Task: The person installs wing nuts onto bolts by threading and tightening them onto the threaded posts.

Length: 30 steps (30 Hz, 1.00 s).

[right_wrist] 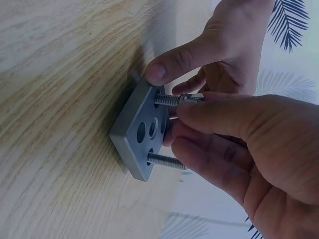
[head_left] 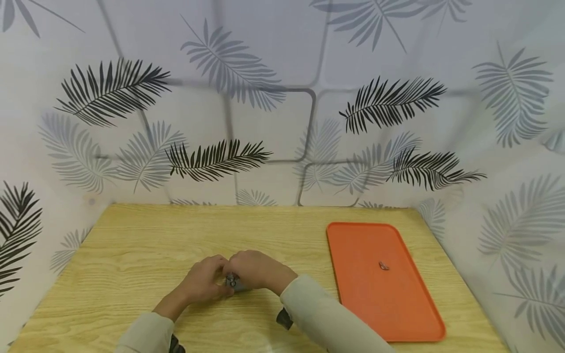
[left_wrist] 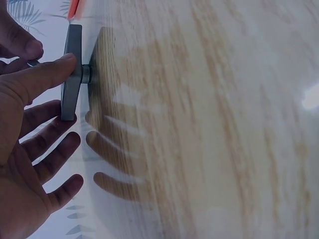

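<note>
A grey metal plate [right_wrist: 132, 144] with several round holes stands low over the table, and two threaded studs rise from it. My left hand [head_left: 203, 282] grips the plate by its edge, thumb on one face and fingertips at the other side. At the end of the upper stud [right_wrist: 167, 99], my right hand [head_left: 258, 269] pinches a small metal nut [right_wrist: 185, 98] between thumb and index finger. The lower stud [right_wrist: 167, 160] is bare, close by the right fingertips. In the left wrist view a short round foot [left_wrist: 86, 73] shows between plate and tabletop.
An orange tray [head_left: 362, 289] lies at the right of the wooden table [head_left: 145, 240], with a small metal piece [head_left: 383, 266] on it. Leaf-patterned cloth [head_left: 273, 127] hangs behind the table and along its sides.
</note>
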Each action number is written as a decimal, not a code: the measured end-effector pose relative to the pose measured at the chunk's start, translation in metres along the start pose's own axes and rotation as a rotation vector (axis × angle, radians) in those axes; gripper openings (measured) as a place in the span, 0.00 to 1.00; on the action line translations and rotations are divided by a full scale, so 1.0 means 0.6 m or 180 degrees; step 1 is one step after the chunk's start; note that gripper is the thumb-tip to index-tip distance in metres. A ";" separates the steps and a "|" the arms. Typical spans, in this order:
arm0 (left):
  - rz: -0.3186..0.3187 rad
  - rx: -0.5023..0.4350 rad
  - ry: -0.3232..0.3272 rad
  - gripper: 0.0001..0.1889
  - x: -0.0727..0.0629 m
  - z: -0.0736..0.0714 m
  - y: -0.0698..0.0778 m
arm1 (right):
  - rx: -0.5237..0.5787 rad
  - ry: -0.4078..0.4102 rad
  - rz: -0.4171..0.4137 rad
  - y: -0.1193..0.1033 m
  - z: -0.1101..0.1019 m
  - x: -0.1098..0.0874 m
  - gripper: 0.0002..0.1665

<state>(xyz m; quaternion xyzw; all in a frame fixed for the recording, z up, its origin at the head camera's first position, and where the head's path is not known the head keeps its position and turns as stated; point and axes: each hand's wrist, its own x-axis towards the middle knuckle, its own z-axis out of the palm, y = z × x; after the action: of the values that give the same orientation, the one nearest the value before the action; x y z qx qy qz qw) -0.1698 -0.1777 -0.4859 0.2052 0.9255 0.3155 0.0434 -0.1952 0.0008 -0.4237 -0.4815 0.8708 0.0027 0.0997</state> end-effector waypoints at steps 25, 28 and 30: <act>0.0134 0.0150 0.0082 0.23 -0.002 0.000 0.004 | -0.0183 0.0248 0.0251 -0.002 0.017 0.005 0.07; 0.0096 0.0155 0.0059 0.23 -0.001 0.001 0.003 | -0.0257 0.0273 0.0291 -0.001 0.014 0.000 0.08; 0.0042 0.0127 0.0030 0.23 0.000 0.000 0.002 | -0.0274 0.0253 0.0278 0.001 0.010 -0.002 0.11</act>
<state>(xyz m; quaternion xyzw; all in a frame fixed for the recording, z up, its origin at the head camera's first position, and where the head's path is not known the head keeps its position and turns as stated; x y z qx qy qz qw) -0.1694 -0.1765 -0.4853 0.2107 0.9304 0.2982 0.0328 -0.1940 0.0029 -0.4292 -0.4465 0.8933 0.0254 0.0440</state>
